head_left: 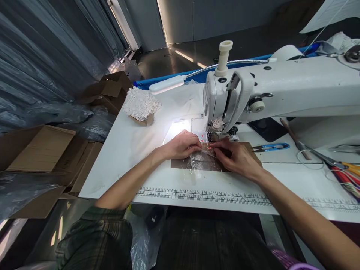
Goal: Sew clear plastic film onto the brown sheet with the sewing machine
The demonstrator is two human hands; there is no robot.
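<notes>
A white sewing machine (295, 88) stands on the table with its needle area over a brown sheet (242, 169). On that sheet lies a shiny see-through piece (201, 162), plastic film or sheer cloth, with small red marks near the presser foot. My left hand (182, 144) is closed, thumb and fingers pinching the see-through piece just left of the foot. From the other side my right hand (234, 155) pinches its edge close to the needle. The fingertips hide part of the material, and the needle itself is hard to make out.
Blue thread snips (270, 147) lie right of my right hand, with orange-handled scissors (344, 165) beyond. White lace (142, 101) is piled at the back left. A lit lamp (168, 84) hangs over the table. A ruler strip (202, 195) runs along the front; cardboard boxes (42, 150) stand left.
</notes>
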